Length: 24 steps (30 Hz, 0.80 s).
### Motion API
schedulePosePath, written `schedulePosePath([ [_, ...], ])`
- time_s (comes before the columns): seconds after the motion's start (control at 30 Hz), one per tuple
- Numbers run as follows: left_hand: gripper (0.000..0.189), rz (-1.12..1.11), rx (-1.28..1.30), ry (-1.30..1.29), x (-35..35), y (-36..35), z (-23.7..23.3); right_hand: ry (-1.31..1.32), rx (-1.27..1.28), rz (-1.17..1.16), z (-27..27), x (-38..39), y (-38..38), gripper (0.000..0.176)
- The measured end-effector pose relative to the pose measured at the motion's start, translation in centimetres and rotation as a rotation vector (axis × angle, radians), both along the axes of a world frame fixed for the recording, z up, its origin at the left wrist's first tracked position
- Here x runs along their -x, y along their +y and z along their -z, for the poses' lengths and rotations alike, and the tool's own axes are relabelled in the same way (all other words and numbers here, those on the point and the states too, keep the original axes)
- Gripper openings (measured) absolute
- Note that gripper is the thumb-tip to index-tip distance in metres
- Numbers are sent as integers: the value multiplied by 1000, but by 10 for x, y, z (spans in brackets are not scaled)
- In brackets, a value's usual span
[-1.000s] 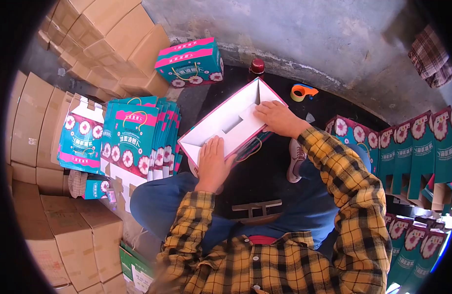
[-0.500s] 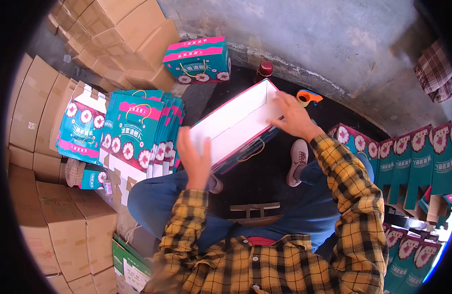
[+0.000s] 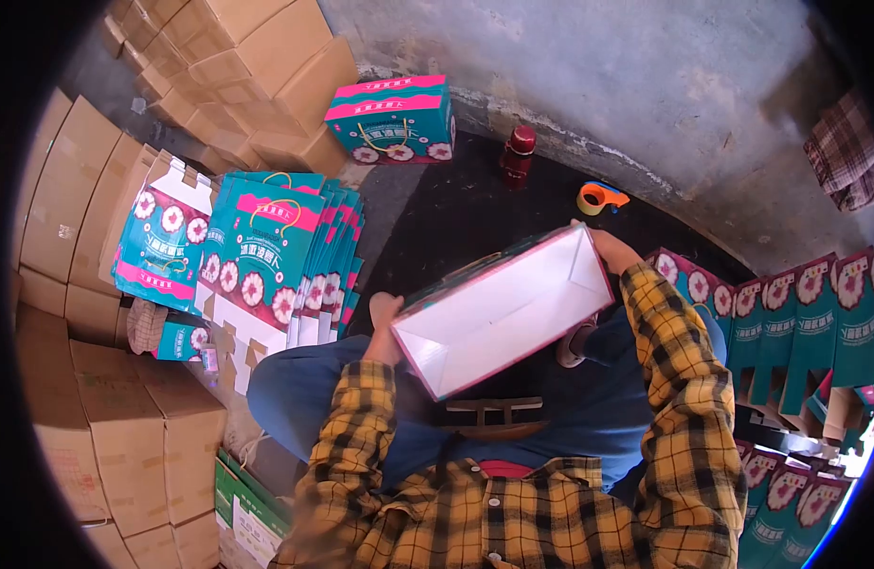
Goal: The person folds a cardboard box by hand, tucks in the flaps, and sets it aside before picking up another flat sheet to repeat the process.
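Note:
A teal and pink cardboard gift box (image 3: 505,321) is tilted above my lap, its white face with folded flaps turned up towards me. My left hand (image 3: 385,321) grips its left end, and the fingers are partly hidden behind the box. At the upper right corner, my right hand (image 3: 611,250) holds the other end, most of its fingers behind the edge. A cord handle shows faintly along the far side. To the left of my knee lean flat, unfolded gift cartons (image 3: 262,247) in a stack.
A finished gift box (image 3: 390,123) stands by the wall, near a red thermos (image 3: 518,154) and an orange tape dispenser (image 3: 600,197). Brown cartons (image 3: 124,427) are piled at the left. More printed cartons (image 3: 807,313) stand in a row at the right.
The gift box has turned over and come closer to my lap, moving right and down. Both hands have shifted from its open side to gripping its ends.

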<state>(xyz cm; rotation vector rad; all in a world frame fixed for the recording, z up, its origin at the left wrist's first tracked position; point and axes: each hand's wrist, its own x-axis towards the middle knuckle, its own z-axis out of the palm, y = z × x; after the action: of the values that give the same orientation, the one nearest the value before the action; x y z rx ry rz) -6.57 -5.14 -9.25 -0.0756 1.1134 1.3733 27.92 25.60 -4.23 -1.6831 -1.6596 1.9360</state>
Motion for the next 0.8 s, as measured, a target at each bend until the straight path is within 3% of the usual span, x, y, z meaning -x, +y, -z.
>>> schedulePosePath([
  [0.03, 21, 3, -23, -40, -4, 2, -10, 186, 179, 34, 1, -3, -1, 57],
  [0.07, 21, -2, -26, -41, 3, -2, 2, 185, 177, 30, 5, -5, 0, 57],
  [0.13, 46, 107, -210, 17, 21, -8, 24, 285, 218, 66, 14, -6, 8, 54],
  [0.17, 46, 105, -213, 17, 22, -10, 25, 465, 230, 42, 17, -6, 14, 51],
  [0.27, 49, 123, -230, 94, 7, 1, -18, 523, 273, 159, -24, -2, 14, 48],
  [0.3, 50, 57, -263, 304, 4, 6, -24, 590, 284, 126, -47, -1, 6, 49],
  [0.33, 51, -11, -295, 516, -1, 12, -36, 560, 0, 93, -66, 8, -5, 65],
  [0.37, 50, -87, -371, 615, -7, 16, -48, 562, -24, 111, -52, 4, 5, 73],
  [0.47, 52, -202, -270, 430, 5, 15, -52, 403, -78, 172, -45, 2, 8, 98],
  [0.5, 59, -229, -161, 482, 1, 16, -53, 367, -65, 120, -45, -1, 4, 104],
  [0.53, 59, -227, -158, 479, 3, 16, -40, 331, -44, 134, -41, 0, 1, 104],
  [0.6, 72, -224, 74, 432, 5, 13, -15, 280, -8, 244, -30, 0, -5, 85],
  [0.73, 80, -131, 79, 571, 0, 4, 29, 287, 70, 281, -8, -7, -7, 81],
  [0.8, 79, -30, 87, 546, 3, 3, 25, 349, 101, 216, -10, -7, -12, 90],
])
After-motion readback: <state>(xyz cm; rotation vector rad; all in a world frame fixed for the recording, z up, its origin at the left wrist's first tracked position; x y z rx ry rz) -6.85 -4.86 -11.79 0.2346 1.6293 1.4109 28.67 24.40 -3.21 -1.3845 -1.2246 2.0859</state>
